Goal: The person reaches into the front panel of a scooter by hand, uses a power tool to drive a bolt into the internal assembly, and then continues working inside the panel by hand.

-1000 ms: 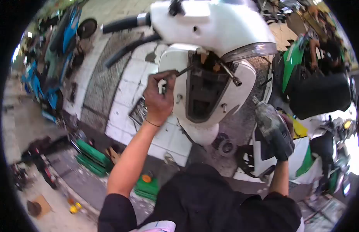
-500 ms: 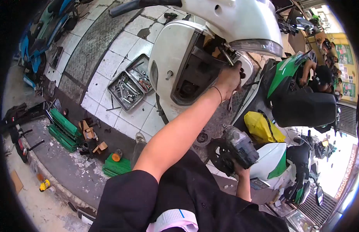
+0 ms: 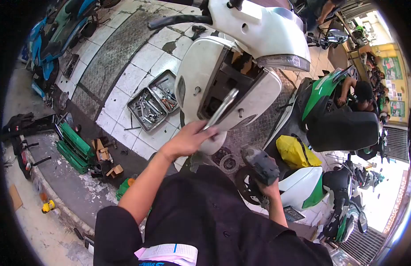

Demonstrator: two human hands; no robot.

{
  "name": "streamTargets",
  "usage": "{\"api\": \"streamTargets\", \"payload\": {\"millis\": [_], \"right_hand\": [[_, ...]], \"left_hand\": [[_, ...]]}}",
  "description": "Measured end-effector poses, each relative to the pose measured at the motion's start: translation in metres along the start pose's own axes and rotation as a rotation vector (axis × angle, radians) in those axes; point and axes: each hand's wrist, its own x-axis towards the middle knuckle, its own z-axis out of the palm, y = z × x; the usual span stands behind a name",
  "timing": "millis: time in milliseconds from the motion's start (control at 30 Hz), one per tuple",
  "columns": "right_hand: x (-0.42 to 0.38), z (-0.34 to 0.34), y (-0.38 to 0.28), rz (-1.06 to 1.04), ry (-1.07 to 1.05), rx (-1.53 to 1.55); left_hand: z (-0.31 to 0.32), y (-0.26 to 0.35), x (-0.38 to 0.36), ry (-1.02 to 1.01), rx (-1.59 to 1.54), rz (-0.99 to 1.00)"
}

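My left hand [image 3: 187, 138] is closed around a shiny metal tool [image 3: 223, 108], which points up and to the right. Just beyond the tool stands the white scooter front [image 3: 197, 73], with a dark opening in its body. My right hand [image 3: 269, 188] grips a dark grey mechanical part [image 3: 260, 165] from below, its lower side hidden in the palm. Beside that part, a round metal disc [image 3: 227, 163] lies on the dark floor plate.
A metal tray of tools [image 3: 148, 109] rests on the white tiles. Right of the scooter are a yellow bag [image 3: 290, 150] and a green-and-white scooter [image 3: 318, 95], with another person [image 3: 362, 94] behind it. Green boxes [image 3: 74, 148] lie at the left.
My left hand has drawn back from the scooter's opening, down and to the left, bringing the tool with it. My right hand and the grey part have shifted slightly left. The view has also moved.
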Motion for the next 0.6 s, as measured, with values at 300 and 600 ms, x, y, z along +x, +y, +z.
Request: {"api": "streamTargets", "payload": {"millis": [300, 600], "right_hand": [[0.1, 0.148, -0.05, 0.125, -0.496, 0.303], [0.265, 0.48, -0.043, 0.405, -0.648, 0.254]], "left_hand": [[-0.132, -0.232, -0.067, 0.212, -0.016, -0.736], [-0.277, -0.522, 0.106, 0.39, 0.324, -0.621]]}}
